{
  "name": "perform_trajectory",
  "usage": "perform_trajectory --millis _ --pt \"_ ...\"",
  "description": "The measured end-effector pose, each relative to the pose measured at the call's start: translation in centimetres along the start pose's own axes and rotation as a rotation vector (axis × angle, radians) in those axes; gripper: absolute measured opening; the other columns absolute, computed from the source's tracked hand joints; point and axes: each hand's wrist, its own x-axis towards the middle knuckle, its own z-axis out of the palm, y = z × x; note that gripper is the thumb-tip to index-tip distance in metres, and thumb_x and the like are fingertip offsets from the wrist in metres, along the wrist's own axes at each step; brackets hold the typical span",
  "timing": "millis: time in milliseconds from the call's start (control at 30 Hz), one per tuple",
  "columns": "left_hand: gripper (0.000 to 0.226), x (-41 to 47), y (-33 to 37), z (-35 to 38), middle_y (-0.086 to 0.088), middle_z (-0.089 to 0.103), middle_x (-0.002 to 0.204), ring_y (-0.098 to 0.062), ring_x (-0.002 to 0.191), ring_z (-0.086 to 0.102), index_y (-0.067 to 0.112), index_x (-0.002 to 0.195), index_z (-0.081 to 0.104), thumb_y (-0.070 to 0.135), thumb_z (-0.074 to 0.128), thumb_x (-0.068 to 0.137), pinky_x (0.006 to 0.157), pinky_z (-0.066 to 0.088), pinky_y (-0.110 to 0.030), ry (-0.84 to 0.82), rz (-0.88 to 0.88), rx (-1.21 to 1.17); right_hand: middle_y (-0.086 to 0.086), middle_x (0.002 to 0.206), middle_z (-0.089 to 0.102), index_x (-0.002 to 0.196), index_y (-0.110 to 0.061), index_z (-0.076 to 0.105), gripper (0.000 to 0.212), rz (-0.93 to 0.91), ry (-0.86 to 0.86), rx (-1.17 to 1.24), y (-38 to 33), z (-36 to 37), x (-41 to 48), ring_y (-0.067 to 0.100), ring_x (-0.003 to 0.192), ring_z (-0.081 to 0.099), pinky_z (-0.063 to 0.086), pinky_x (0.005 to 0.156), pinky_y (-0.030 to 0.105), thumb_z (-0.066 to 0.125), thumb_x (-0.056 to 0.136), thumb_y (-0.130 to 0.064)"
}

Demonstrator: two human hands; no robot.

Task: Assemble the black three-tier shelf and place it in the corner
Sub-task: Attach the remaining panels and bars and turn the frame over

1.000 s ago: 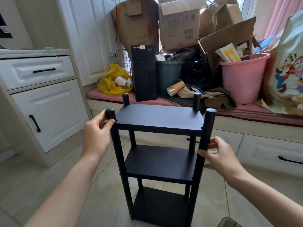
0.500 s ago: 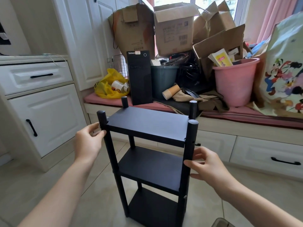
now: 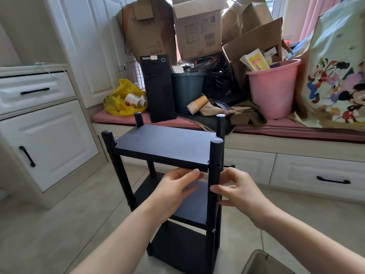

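The black three-tier shelf (image 3: pixel 167 145) stands upright on the tiled floor in front of me, with all three boards set between four round posts. My left hand (image 3: pixel 173 190) reaches in under the front edge of the top board, its fingers stretched out toward the front right post (image 3: pixel 216 155). My right hand (image 3: pixel 241 192) is at that same post just below the top board, with the thumb in front and the fingers curled round its far side. The lower part of the post is hidden behind my hands.
A white drawer cabinet (image 3: pixel 49 139) stands at the left. Behind the shelf, a window bench with a pink cushion (image 3: pixel 296 129) carries cardboard boxes (image 3: pixel 197 26), a black computer tower (image 3: pixel 160 89), a pink bucket (image 3: pixel 274 89) and a yellow bag (image 3: pixel 120 99). A bin's corner (image 3: pixel 262 262) shows at bottom right.
My left hand let go of the front left post and moved right, under the top board. My right hand stayed at the front right post.
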Motion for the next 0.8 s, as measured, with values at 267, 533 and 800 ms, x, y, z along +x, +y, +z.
perform_trajectory --millis 267,533,800 --pt "0.047 1.1 -0.8 1.6 -0.032 0.064 0.126 -0.044 0.122 0.061 -0.011 0.12 0.065 0.025 0.069 0.09 0.106 0.05 -0.045 -0.134 0.091 -0.15 -0.006 0.079 0.072 0.085 -0.016 0.066 0.021 -0.03 0.068 -0.059 -0.5 0.1 -0.6 0.009 0.077 0.071 0.062 0.072 0.037 0.084 0.075 -0.014" --pt "0.031 0.9 0.1 2.2 -0.018 0.073 0.114 -0.033 0.114 0.069 0.011 0.105 0.079 0.032 0.074 0.083 0.091 0.056 -0.034 -0.115 0.123 -0.174 0.001 0.083 0.07 0.082 -0.012 0.065 0.024 -0.021 0.118 -0.144 -1.4 0.3 -1.3 0.014 0.077 0.067 0.057 0.074 0.031 0.086 0.071 -0.014" --pt "0.034 -0.3 -0.4 1.4 -0.023 0.071 0.119 -0.036 0.117 0.067 0.004 0.11 0.076 0.027 0.073 0.085 0.097 0.055 -0.036 -0.181 0.127 -0.108 -0.004 0.083 0.071 0.081 -0.015 0.065 0.023 -0.027 0.151 -0.131 -0.7 0.8 -2.7 0.008 0.084 0.066 0.055 0.076 0.026 0.086 0.071 -0.017"
